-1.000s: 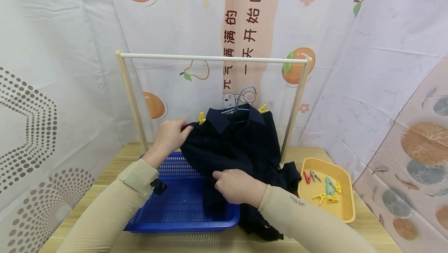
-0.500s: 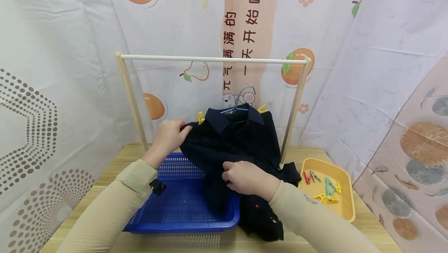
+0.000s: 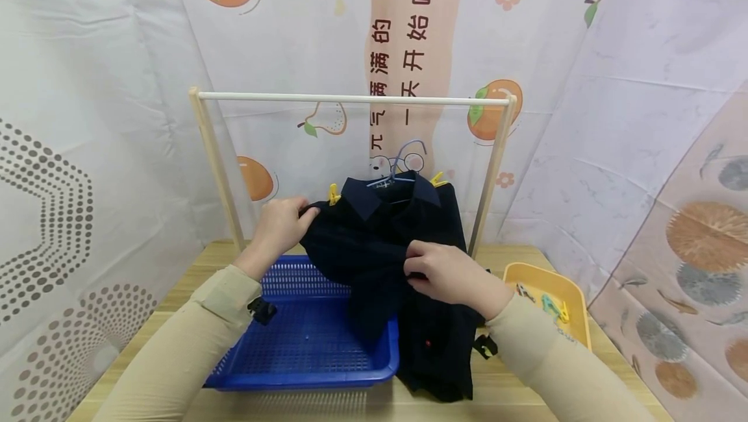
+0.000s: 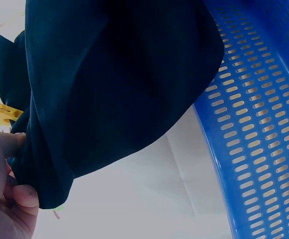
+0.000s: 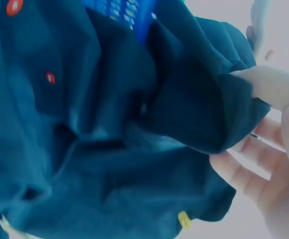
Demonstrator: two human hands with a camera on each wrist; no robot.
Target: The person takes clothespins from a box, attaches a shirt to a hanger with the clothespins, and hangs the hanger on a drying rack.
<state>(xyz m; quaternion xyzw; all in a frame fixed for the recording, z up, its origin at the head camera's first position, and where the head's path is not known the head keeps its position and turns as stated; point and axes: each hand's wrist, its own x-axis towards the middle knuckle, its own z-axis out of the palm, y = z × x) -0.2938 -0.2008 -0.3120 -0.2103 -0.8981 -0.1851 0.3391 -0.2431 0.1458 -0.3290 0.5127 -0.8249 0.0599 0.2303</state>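
Observation:
A dark navy collared shirt (image 3: 374,240) hangs on a blue hanger (image 3: 409,147); its hem reaches the table beside the basket. Yellow clothespins sit on both shoulders, the left clothespin (image 3: 334,195) close to my left hand (image 3: 282,224). That hand pinches the shirt's left shoulder edge between thumb and fingers. Across the front, my right hand (image 3: 450,273) pinches a fold of the shirt. In the right wrist view, its thumb lies over the cloth and the fingers underneath, with red buttons (image 5: 50,77) showing on the fabric. Part of the shirt drapes into the blue basket (image 3: 292,381).
Behind the shirt stands a wooden rack with a white rail (image 3: 350,98). A yellow tray (image 3: 575,282) holding several clothespins (image 3: 551,306) is on the table's right side, partly covered by my right sleeve. Patterned curtains surround the table.
My right hand has moved up and right across the shirt front, drawing a fold of cloth with it. My left hand keeps its pinch at the shoulder, almost unmoved.

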